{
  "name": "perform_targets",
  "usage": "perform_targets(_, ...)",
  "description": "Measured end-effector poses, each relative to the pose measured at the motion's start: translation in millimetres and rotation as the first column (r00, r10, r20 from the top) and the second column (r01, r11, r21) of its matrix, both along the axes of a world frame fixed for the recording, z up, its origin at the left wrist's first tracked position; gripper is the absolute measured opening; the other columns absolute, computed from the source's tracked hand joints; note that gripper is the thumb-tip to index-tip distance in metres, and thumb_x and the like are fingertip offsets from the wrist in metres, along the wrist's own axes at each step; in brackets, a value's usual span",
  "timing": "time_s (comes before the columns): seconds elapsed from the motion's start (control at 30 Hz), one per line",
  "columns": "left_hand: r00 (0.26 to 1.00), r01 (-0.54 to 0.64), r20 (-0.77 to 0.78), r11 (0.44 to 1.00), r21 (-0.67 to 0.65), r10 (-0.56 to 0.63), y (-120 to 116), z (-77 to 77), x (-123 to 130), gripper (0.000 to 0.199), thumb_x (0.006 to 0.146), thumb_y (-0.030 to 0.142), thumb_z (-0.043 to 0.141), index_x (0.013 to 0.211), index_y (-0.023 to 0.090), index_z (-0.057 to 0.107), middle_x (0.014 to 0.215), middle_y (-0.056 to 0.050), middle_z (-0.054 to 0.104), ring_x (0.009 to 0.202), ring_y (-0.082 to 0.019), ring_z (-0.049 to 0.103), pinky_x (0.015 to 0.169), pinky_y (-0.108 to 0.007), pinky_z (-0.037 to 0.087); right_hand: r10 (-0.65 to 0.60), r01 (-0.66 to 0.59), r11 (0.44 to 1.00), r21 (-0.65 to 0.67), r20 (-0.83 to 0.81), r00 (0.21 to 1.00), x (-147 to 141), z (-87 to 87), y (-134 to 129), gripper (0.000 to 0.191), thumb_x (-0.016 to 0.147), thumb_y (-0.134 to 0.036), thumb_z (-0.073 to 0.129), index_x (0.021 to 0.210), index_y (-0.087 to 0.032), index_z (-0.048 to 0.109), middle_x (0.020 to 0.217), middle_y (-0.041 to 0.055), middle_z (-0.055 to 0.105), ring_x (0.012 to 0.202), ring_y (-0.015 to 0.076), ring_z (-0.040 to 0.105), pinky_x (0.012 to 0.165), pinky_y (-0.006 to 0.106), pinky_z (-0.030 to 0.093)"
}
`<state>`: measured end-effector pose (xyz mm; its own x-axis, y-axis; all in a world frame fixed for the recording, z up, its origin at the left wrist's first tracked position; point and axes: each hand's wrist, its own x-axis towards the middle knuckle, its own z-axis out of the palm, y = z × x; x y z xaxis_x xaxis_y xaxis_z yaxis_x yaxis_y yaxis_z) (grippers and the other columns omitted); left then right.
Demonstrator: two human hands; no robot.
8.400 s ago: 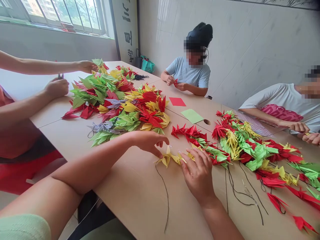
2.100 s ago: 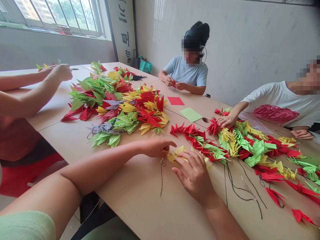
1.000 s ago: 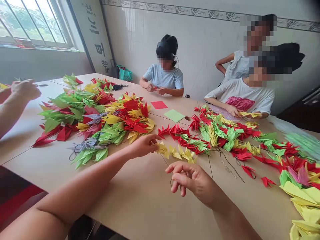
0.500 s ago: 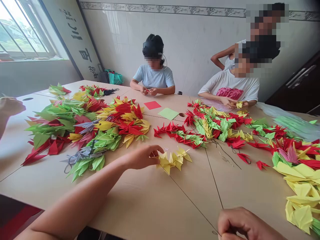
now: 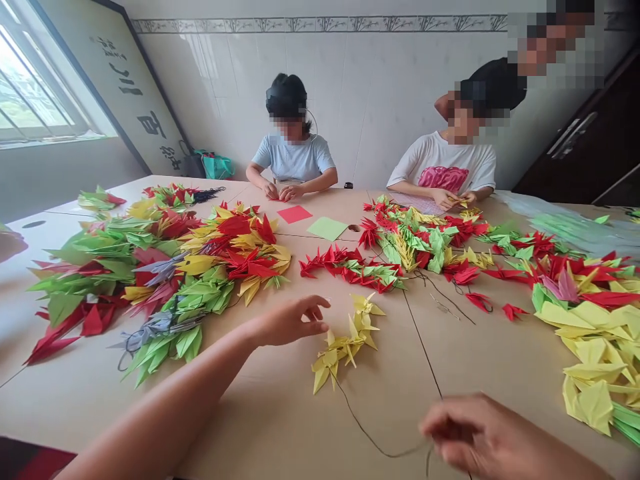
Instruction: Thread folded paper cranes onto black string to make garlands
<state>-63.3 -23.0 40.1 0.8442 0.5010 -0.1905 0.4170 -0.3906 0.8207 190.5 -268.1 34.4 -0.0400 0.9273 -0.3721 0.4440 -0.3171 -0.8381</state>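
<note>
My left hand (image 5: 293, 320) is over the middle of the table, its fingers apart with nothing between them. Just right of it, a curved string of yellow folded-paper pieces (image 5: 347, 340) lies on the table. A dark thread (image 5: 370, 440) runs slack from its lower end toward my right hand (image 5: 465, 430) at the lower right. That hand is blurred, fingers curled, beside the thread's end; whether it grips the thread cannot be made out.
Heaped paper pieces (image 5: 165, 260) in many colours cover the left; red-green strings (image 5: 355, 267) and a yellow pile (image 5: 590, 367) lie right. Red (image 5: 295, 213) and green (image 5: 327, 228) sheets lie beyond. Two people sit across, another behind; part of a hand shows far left.
My left hand has let go of the yellow string, which now lies more curved and nearer. The thread has gone from taut to slack. My right hand has shifted slightly up, and the view has turned.
</note>
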Motion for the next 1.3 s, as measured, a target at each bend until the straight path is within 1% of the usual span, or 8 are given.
perform_targets(0.1,0.968,-0.179,0.125,0.945,-0.272,0.219,1,-14.3,20,0.055,0.077,0.044,0.065,0.124,0.021,0.048,0.116,-0.011,0.056,0.106,-0.02,0.053,0.086,-0.032,0.044,-0.247,0.246,0.968,0.052,0.014,0.969,8,-16.6,44,0.046,0.08,-0.049,0.06,0.117,-0.023,0.06,0.09,0.0071,0.064,0.077,0.0209,0.062,0.066,0.032,0.052)
perform_targets(0.17,0.921,-0.225,0.152,0.808,-0.545,0.359,3,-22.0,37,0.054,0.075,0.04,0.07,0.121,0.02,0.049,0.112,-0.01,0.057,0.102,-0.018,0.056,0.086,-0.032,0.045,-0.359,0.362,0.931,0.048,-0.067,0.931,9,-26.4,76,0.055,0.08,-0.046,0.06,0.128,-0.02,0.05,0.093,0.0073,0.061,0.073,0.0185,0.062,0.063,0.032,0.053)
perform_targets(0.2,0.891,-0.233,0.149,0.715,-0.659,0.428,4,-24.4,45,0.051,0.074,0.036,0.072,0.117,0.018,0.051,0.106,-0.01,0.059,0.098,-0.017,0.058,0.085,-0.031,0.046,-0.366,0.376,0.925,0.06,-0.127,0.922,8,-29.4,90,0.057,0.08,-0.044,0.06,0.13,-0.018,0.048,0.092,0.0071,0.061,0.073,0.0179,0.061,0.063,0.032,0.053)
perform_targets(0.3,0.868,-0.203,0.166,0.64,-0.741,0.468,8,-27.7,67,0.037,0.076,0.034,0.07,0.104,0.016,0.054,0.095,-0.007,0.061,0.086,-0.014,0.062,0.08,-0.029,0.05,-0.317,0.348,0.932,0.105,-0.232,0.92,-5,-30.0,123,0.047,0.079,-0.037,0.062,0.122,-0.019,0.054,0.094,0.0065,0.063,0.076,0.0166,0.062,0.065,0.032,0.054)
perform_targets(0.57,0.829,-0.109,0.284,0.638,-0.762,0.481,17,-38.7,82,0.02,0.069,0.015,0.072,0.085,0.012,0.06,0.077,-0.004,0.063,0.071,-0.012,0.063,0.075,-0.027,0.051,-0.226,0.328,0.913,0.242,-0.37,0.901,-37,-13.2,167,0.03,0.078,-0.027,0.063,0.106,-0.017,0.061,0.106,0.0069,0.063,0.085,0.0151,0.062,0.067,0.027,0.052)
perform_targets(0.83,0.727,-0.148,0.417,0.718,-0.681,0.546,24,-41.6,79,0.026,0.063,0.018,0.075,0.084,0.015,0.06,0.078,0.0,0.059,0.065,-0.008,0.056,0.063,-0.021,0.044,-0.36,0.487,0.837,0.251,-0.417,0.835,-24,-38.3,185,0.039,0.072,-0.048,0.067,0.095,-0.017,0.06,0.086,0.0013,0.06,0.066,0.0117,0.053,0.051,0.022,0.039)
perform_targets(1.03,0.752,-0.107,0.445,0.757,-0.644,0.485,21,-42.5,80,0.036,0.063,0.024,0.078,0.093,0.015,0.061,0.087,-0.002,0.062,0.078,-0.012,0.059,0.074,-0.024,0.045,-0.26,0.403,0.899,0.174,-0.527,0.809,-22,-40.4,182,0.041,0.066,-0.052,0.072,0.077,-0.013,0.064,0.063,-0.0022,0.055,0.054,0.0091,0.046,0.05,0.022,0.033)
perform_targets(1.3,0.852,0.106,0.445,0.741,-0.663,0.277,18,-45.4,78,0.032,0.075,0.03,0.072,0.099,0.016,0.056,0.093,-0.006,0.064,0.082,-0.017,0.063,0.078,-0.029,0.047,-0.247,0.398,0.91,0.113,-0.622,0.743,-24,-39.8,182,0.036,0.073,-0.049,0.07,0.082,-0.014,0.064,0.067,-0.0018,0.057,0.06,0.0094,0.047,0.056,0.022,0.036)
